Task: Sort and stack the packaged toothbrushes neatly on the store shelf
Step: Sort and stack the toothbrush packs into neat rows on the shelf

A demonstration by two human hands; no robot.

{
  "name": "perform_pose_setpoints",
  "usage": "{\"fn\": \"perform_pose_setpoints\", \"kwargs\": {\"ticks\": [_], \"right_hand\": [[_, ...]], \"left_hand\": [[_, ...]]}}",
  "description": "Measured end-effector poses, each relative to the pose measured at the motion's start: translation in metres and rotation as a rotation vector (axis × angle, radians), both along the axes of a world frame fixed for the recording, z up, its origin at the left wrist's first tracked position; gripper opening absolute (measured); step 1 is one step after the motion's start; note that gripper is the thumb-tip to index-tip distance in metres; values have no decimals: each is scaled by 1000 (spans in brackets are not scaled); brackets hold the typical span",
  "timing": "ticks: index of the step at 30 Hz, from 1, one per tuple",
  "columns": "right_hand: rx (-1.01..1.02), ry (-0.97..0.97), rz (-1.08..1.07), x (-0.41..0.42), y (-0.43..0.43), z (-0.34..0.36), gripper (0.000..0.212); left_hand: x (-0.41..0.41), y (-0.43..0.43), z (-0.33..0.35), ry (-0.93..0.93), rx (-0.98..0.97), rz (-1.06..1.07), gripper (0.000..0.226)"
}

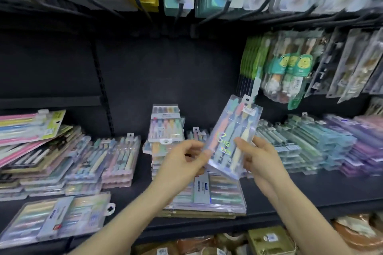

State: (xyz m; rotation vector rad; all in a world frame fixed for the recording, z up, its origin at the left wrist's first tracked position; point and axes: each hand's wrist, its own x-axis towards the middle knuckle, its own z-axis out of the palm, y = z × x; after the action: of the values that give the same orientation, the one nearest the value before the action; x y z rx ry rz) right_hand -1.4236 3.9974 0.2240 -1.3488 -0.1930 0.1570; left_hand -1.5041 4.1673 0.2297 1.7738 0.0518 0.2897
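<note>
Where the dark shelf (310, 190) is viewed from above, one clear toothbrush pack (232, 130) is held in the air over its middle, tilted, with the hang tab uppermost and leaning right; several pastel brushes are seen through its front. Left hand (182, 163): fingers curled; the pack's lower left edge is pinched between thumb and fingertips. Right hand (261, 161): thumb laid across the front near the lower right edge, fingers curled behind; the pack is gripped. Directly beneath the hands, a flat stack (217, 196) of wide packs is laid on the shelf; behind it, a taller stack (165, 128) is topped by a sloping pack. Rows of blue, green and purple packs (310, 141) are stacked at the right; mixed piles (103, 157) at the left; one loose pack (56, 219) at the front left. Hanging packs (290, 72) are carried on pegs above.
</note>
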Motion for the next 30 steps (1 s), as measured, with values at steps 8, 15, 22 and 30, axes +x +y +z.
{"fn": "perform_pose_setpoints", "kwargs": {"ticks": [8,15,22,30], "right_hand": [[-469,16,-239,98,-20,-24,46],[-886,-45,-161,159,17,-38,49],[-1535,-785,-282,149,25,-60,31],[-1568,-749,-132,129,22,-55,32]], "left_hand": [[29,77,4,-217,887,426,44],[56,91,-12,-50,979,263,83],[58,95,-27,-89,988,253,57],[41,108,-34,-229,811,350,33]]}}
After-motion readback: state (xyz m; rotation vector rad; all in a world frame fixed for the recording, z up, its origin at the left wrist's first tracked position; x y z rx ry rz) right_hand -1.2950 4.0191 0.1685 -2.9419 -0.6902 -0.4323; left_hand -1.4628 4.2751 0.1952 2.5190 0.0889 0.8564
